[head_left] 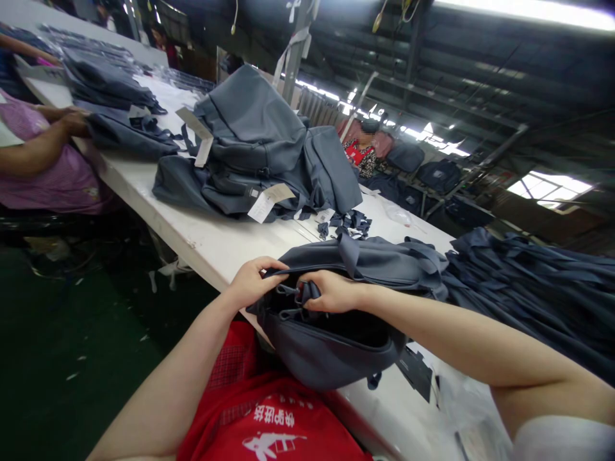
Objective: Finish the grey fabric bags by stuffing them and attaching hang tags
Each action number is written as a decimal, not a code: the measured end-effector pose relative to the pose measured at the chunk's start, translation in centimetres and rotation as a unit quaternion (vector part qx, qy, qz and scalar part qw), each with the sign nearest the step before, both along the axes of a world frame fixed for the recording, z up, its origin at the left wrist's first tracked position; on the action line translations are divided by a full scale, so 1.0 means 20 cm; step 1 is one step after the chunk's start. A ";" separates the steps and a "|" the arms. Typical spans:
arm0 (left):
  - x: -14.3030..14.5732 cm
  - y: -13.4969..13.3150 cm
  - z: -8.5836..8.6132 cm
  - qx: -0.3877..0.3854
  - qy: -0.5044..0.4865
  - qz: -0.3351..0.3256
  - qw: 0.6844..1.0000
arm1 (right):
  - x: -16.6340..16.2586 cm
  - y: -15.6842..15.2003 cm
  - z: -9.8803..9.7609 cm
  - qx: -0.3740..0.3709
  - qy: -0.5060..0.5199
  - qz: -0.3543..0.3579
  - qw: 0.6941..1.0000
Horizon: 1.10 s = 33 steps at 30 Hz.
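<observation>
A dark grey backpack [336,333] lies open-mouthed at the near edge of the white table [211,243]. My left hand [252,282] is closed on the bag's upper opening edge, pinching the fabric. My right hand [331,291] is closed on a fold of fabric and a strap just inside the opening, beside a zipper pull. The two hands are a few centimetres apart. A black tag [416,371] hangs off the bag's lower right side.
A stack of finished grey backpacks [259,147] with paper tags sits mid-table. Loose dark straps [348,224] lie behind my bag, a heap of dark fabric [528,288] at right. Another person [48,160] in pink works at far left on more bags [120,96].
</observation>
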<state>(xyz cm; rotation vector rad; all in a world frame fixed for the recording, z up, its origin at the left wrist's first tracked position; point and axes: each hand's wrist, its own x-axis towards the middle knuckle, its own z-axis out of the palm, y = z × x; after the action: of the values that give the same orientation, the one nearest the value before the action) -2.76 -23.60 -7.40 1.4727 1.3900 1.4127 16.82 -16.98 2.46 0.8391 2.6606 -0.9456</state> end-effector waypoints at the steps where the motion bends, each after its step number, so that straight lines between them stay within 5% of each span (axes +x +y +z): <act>1: 0.00 0.01 0.00 -0.002 -0.004 0.006 1.000 | 0.02 0.01 0.01 0.008 -0.013 0.012 1.000; 6: 0.02 0.05 -0.05 -0.016 -0.048 0.038 0.998 | 0.04 0.03 0.01 -0.046 0.017 0.075 0.996; 10: 0.02 0.06 -0.07 -0.017 -0.054 0.034 0.998 | 0.00 0.01 0.01 -0.137 0.004 0.030 0.990; 13: 0.01 0.06 -0.06 -0.020 -0.054 0.025 0.998 | -0.03 0.01 0.02 -0.019 -0.010 0.003 1.000; 16: -0.01 0.05 -0.05 -0.026 -0.053 0.011 0.998 | -0.04 0.00 0.00 0.117 -0.052 0.082 0.988; 19: -0.02 0.04 -0.02 -0.033 -0.056 -0.009 0.998 | -0.04 -0.01 -0.04 0.099 -0.024 0.174 0.979; 24: -0.05 -0.02 0.04 -0.013 -0.128 -0.088 0.988 | -0.12 -0.04 -0.10 0.066 0.099 0.066 0.991; 27: -0.04 -0.13 0.01 0.026 -0.139 0.107 0.984 | -0.18 -0.05 -0.10 0.015 0.127 0.054 0.990; 30: 0.01 -0.29 -0.11 -0.009 -0.013 0.309 0.951 | -0.21 -0.06 -0.10 -0.023 0.145 0.031 0.989; 33: 0.08 -0.42 -0.26 -0.072 0.041 0.274 0.958 | -0.24 -0.08 -0.15 -0.016 0.174 0.014 0.984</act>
<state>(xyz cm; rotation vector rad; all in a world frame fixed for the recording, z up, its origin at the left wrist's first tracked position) -1.18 -31.92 -12.67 1.1032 2.0157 1.5387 12.10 -18.51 -0.52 0.6807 2.9268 -1.2242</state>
